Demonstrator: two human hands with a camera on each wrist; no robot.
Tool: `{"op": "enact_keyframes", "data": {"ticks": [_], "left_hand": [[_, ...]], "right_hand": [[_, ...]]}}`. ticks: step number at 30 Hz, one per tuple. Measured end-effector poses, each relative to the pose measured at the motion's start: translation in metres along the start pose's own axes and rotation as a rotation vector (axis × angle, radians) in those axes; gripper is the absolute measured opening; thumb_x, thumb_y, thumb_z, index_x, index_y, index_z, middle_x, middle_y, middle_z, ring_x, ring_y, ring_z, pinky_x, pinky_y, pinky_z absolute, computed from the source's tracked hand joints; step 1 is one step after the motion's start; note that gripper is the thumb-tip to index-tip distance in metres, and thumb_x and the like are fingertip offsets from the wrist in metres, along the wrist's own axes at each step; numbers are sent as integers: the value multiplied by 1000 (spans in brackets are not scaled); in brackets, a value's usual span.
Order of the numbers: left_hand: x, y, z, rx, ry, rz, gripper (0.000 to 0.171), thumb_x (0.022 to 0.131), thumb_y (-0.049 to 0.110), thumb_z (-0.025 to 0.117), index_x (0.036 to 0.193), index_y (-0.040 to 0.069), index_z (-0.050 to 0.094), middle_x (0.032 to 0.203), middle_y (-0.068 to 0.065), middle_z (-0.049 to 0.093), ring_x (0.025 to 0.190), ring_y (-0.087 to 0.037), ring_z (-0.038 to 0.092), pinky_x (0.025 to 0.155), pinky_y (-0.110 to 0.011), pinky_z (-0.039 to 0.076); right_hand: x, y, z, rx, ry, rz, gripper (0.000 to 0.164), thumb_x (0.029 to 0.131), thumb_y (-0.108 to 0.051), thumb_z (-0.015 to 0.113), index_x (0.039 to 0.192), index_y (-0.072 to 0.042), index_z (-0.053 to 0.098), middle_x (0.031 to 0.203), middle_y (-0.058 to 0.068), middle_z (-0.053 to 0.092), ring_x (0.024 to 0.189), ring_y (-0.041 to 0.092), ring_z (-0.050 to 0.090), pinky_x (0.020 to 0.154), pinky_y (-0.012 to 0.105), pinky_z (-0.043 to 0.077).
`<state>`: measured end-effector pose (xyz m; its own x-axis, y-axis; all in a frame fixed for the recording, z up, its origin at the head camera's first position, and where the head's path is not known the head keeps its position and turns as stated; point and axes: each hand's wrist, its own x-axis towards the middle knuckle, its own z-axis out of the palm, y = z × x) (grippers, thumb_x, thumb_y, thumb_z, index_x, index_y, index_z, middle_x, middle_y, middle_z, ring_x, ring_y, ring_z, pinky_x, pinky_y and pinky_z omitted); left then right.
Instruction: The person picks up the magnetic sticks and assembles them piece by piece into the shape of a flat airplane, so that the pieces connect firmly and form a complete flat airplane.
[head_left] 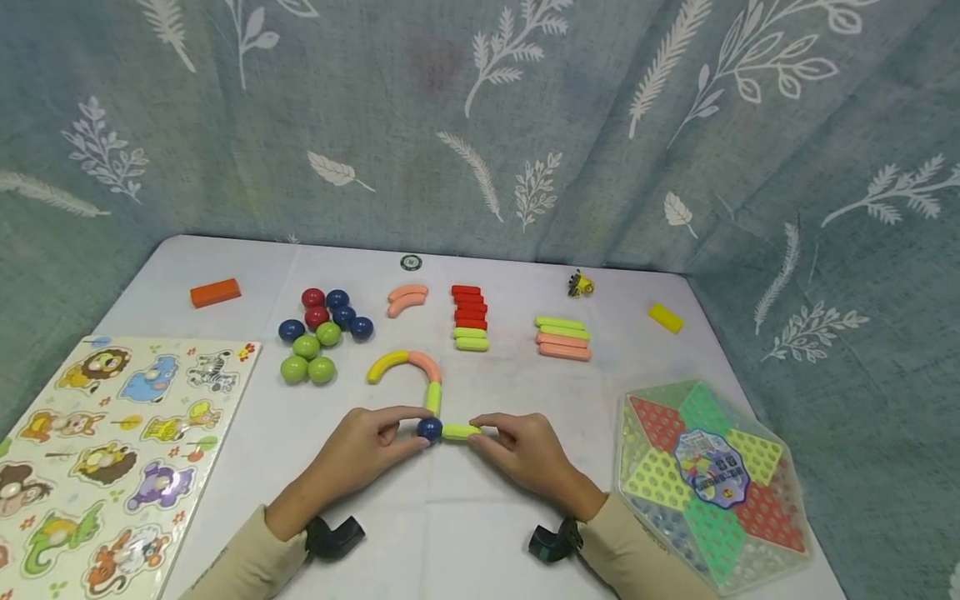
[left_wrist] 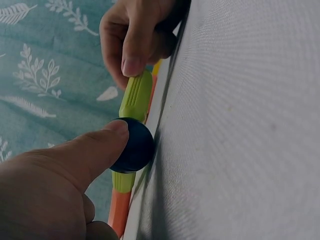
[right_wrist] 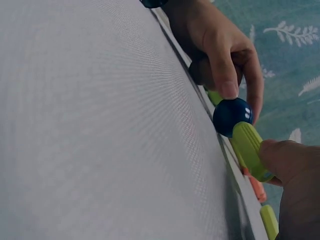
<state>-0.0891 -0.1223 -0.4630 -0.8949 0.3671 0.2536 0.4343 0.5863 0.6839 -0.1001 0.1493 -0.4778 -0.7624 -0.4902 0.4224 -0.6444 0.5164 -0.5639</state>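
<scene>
My left hand (head_left: 371, 442) pinches a dark blue ball (head_left: 430, 430) between thumb and fingers, low over the white table. From the right, my right hand (head_left: 525, 450) pinches the outer end of a lime-green ribbed stick (head_left: 461, 432), whose other end meets the ball. Above the ball in the head view a second lime-green stick (head_left: 433, 398) runs up to a curved pink piece (head_left: 426, 365), which continues into a curved yellow piece (head_left: 387, 365), forming a hook shape. In the right wrist view, the green stick (right_wrist: 248, 150) lies against the blue ball (right_wrist: 232, 117).
Loose blue, red and green balls (head_left: 322, 370) lie left of the hook. Behind are curved pink pieces (head_left: 407, 305), short red sticks (head_left: 469, 307) and longer pink sticks (head_left: 564, 352). An animal puzzle board (head_left: 247, 367) lies left, a hexagonal game box (head_left: 626, 467) right.
</scene>
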Motion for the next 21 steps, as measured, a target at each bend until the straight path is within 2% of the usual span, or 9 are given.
{"op": "enact_keyframes", "data": {"ticks": [6, 11, 21], "left_hand": [[0, 1, 2, -6, 12, -2, 34, 75, 44, 76, 106, 37, 65, 50, 15, 32, 45, 0, 28, 43, -21, 23], [0, 2, 3, 5, 15, -15, 33, 74, 46, 75, 105, 37, 65, 51, 16, 33, 46, 0, 28, 44, -21, 23], [-3, 3, 2, -16, -15, 7, 32, 75, 46, 74, 105, 38, 64, 50, 15, 31, 44, 1, 27, 42, -21, 24]], "right_hand": [[0, 0, 1, -9, 20, -5, 22, 88, -31, 66, 106, -19, 70, 52, -17, 31, 45, -3, 26, 43, 16, 21], [1, -1, 0, -6, 2, -4, 25, 87, -31, 68, 108, -18, 69, 53, -16, 32, 46, -3, 27, 43, 16, 22], [-1, -3, -2, -3, -49, 26, 24, 83, -34, 70, 106, -26, 68, 54, -16, 34, 47, -1, 30, 45, 17, 25]]}}
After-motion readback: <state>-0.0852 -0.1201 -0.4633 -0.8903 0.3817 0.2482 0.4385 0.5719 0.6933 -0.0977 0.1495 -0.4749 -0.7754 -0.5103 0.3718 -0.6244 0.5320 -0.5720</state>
